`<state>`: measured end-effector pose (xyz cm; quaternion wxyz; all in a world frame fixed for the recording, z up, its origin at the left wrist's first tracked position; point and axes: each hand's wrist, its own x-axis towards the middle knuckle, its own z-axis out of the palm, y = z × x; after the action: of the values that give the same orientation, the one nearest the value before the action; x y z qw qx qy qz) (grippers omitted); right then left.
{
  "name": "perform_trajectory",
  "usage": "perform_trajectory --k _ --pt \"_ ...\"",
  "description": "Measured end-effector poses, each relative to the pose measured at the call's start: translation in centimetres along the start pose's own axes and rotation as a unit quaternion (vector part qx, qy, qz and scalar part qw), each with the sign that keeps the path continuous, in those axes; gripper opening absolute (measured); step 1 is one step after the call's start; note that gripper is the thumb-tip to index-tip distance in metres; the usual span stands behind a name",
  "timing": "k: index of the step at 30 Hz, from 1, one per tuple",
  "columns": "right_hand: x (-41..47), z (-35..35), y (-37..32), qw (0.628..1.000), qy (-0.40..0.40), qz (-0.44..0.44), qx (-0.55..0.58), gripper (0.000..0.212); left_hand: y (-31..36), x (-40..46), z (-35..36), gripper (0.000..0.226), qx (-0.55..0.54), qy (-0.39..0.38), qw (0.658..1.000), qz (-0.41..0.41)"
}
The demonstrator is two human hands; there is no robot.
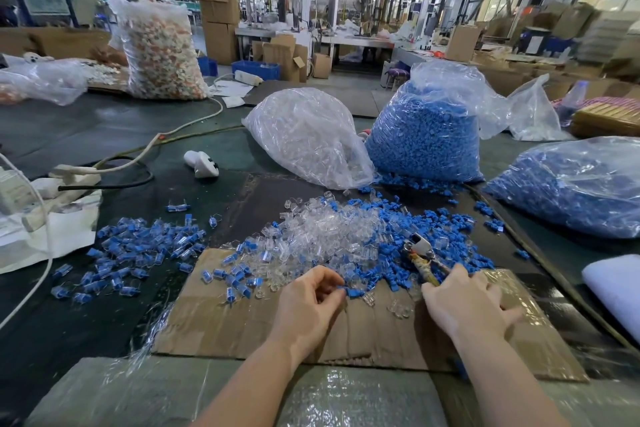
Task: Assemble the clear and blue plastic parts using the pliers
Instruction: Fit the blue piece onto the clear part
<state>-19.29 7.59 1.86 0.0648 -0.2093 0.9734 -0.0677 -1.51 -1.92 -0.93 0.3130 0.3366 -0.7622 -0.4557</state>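
Note:
A heap of loose clear parts (325, 236) and loose blue parts (433, 229) lies across a cardboard sheet (346, 333) in front of me. To the left sits a pile of joined clear-and-blue pieces (138, 243). My left hand (308, 305) pinches a small blue part (341, 289) at the heap's near edge. My right hand (464, 302) grips the taped handles of the pliers (420, 250), whose metal jaws point up-left over the blue parts.
Behind the heap stand a bag of clear parts (308, 135) and two bags of blue parts (426, 135) (571, 184). A white cable (166, 139), a white controller (201, 163) and papers (48, 229) lie left. A person sits far left behind a bag.

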Motion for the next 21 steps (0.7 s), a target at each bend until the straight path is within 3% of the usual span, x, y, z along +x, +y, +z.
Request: perform_trajectory --k 6,9,15,21 --pt "0.2 -0.3 0.4 0.999 -0.034 -0.007 0.021 0.049 0.1 0.0 0.0 0.016 0.005 0.000 1.000 0.000" --pt "0.1 -0.4 0.5 0.999 -0.022 -0.023 0.004 0.038 0.1 -0.1 0.0 0.016 0.005 0.000 1.000 -0.001" --pt "-0.1 -1.0 0.7 0.998 0.028 -0.056 0.023 0.038 0.2 0.0 -0.1 0.017 -0.001 -0.004 1.000 -0.007" --pt "-1.3 -2.8 -0.3 0.983 0.044 -0.153 0.086 0.025 0.8 1.0 -0.8 0.008 -0.085 -0.007 0.995 -0.061"
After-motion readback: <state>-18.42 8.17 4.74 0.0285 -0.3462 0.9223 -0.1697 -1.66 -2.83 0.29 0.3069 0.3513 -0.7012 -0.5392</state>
